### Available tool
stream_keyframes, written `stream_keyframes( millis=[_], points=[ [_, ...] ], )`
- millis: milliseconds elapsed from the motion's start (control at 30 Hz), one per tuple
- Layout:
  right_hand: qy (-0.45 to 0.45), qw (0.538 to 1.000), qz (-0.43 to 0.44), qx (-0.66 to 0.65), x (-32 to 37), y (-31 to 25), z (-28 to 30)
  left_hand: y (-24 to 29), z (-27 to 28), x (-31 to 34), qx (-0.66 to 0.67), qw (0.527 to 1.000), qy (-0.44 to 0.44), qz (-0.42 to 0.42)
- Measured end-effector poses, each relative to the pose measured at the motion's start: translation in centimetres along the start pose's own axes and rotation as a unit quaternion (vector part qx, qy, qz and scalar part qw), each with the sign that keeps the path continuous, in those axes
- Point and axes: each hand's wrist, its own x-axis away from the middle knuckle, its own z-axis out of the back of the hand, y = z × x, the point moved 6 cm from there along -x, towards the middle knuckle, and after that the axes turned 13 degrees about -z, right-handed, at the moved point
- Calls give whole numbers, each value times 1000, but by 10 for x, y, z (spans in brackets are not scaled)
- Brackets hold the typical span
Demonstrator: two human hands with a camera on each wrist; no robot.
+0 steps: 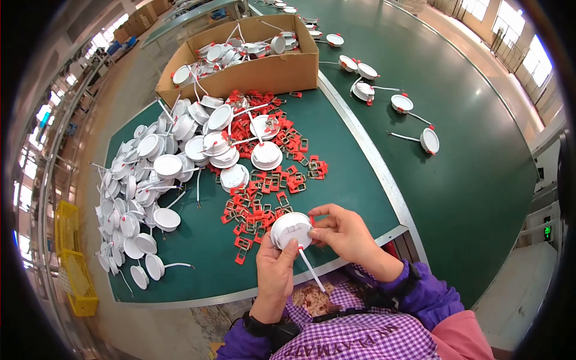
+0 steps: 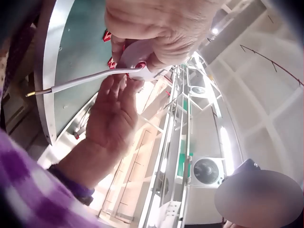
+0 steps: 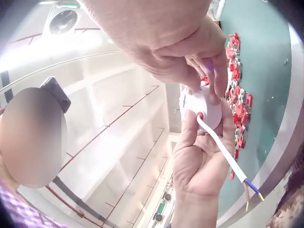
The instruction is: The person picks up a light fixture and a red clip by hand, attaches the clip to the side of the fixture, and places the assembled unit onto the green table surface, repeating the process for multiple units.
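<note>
My left hand (image 1: 275,270) holds a round white downlight (image 1: 288,224) over the front edge of the table, its thumb pressed on the back housing. From a red grommet at the light's near side hangs a white cable (image 1: 312,271); in the right wrist view its end shows blue and brown wires (image 3: 254,187) with bared tips. My right hand (image 1: 347,235) is at the light's right edge, where thumb and fingers pinch a red spring clip (image 3: 205,80), mostly hidden by the fingers. Red spring clips (image 1: 264,198) with metal loops lie heaped just beyond the hands.
A large pile of white downlights (image 1: 167,166) covers the table's left side. Behind it stands a cardboard box (image 1: 252,72) full of more lights. To the right, past a metal rail (image 1: 366,144), a green conveyor belt (image 1: 480,156) carries several lights with red clips (image 1: 429,141).
</note>
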Motion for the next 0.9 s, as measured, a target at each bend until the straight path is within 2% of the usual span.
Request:
stream_keyframes(
  millis=[167,233,267,333,367,400,467,533,567,633,733,767,800,833,867,900],
  points=[
    [-4,1000,-7,-5,-5,5,-1,-1,2,-3,-13,1000,-7,19],
    [-24,988,-40,-145,-11,15,-2,2,-3,-6,-8,998,-60,12],
    [-26,988,-40,-144,-11,14,-4,3,-3,-7,-8,998,-58,11],
    [-50,984,-85,-150,-8,14,-12,16,-10,-8,-51,989,-121,-63],
    [-51,984,-85,-149,-10,13,-11,17,-8,-7,-45,989,-134,-47],
    [-72,988,-71,-120,-12,10,-12,19,-3,-7,-45,989,-134,-49],
    [-94,990,-56,-90,-15,3,-14,13,10,-6,14,995,-102,-2],
    [-122,988,-84,-37,-16,0,-19,17,8,-3,41,996,-79,11],
    [-123,988,-82,-35,-16,0,-21,18,8,-3,60,996,-69,5],
    [-117,977,-117,-130,-18,2,-23,19,9,-2,82,995,-56,-5],
    [-139,971,-145,-127,-14,3,-30,26,6,-2,72,990,-102,-59],
    [-139,972,-144,-126,-15,3,-30,27,11,-3,0,991,-103,-89],
    [-168,976,-129,-40,-15,2,-33,30,14,-4,-73,985,-104,-117],
    [-195,973,-114,46,-16,2,-36,32,19,-5,-95,986,-77,-111],
    [-196,973,-113,47,-23,2,-34,34,20,-5,-95,986,-77,-112],
    [-73,985,21,154,-36,-15,-19,35,22,-6,-82,989,-59,-109]
  ],
)
